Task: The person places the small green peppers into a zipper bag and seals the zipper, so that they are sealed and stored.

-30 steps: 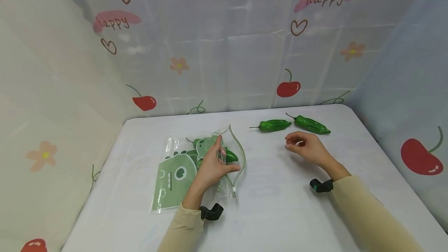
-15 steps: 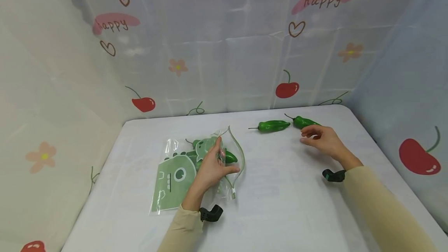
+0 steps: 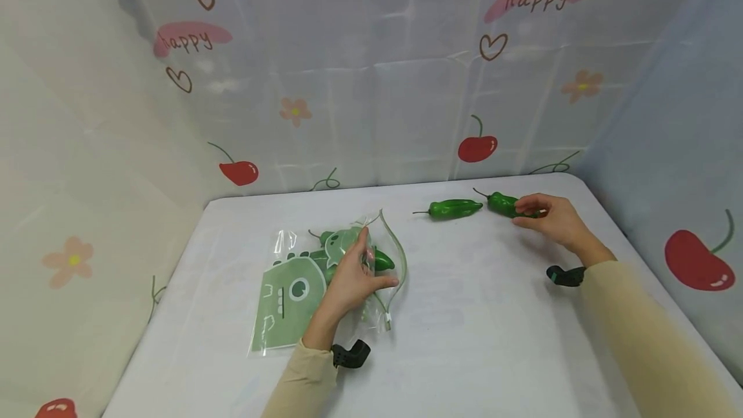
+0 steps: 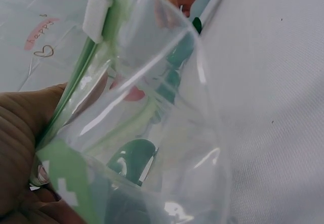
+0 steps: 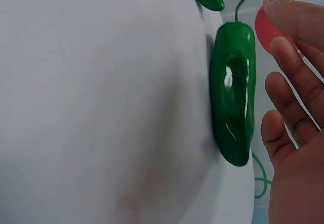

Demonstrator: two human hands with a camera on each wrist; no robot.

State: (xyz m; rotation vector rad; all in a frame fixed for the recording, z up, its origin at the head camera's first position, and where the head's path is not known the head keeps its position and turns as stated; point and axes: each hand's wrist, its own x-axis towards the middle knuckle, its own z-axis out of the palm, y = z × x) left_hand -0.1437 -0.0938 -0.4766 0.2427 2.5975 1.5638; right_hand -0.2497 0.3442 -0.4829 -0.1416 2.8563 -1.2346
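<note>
Head view: the right-hand green pepper lies beneath the right hand, the closer of the two, its long axis slanting from stem at left toward the person; that hand sits farther right than half a second ago

Left wrist view: the left hand grips the clear bag

Right wrist view: fingers loose, ungrasping, beside the pepper

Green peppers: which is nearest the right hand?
The rightmost pepper, partly covered by the right hand in the head view. The other loose pepper lies to its left; farthest left is pepper inside the bag.
</note>
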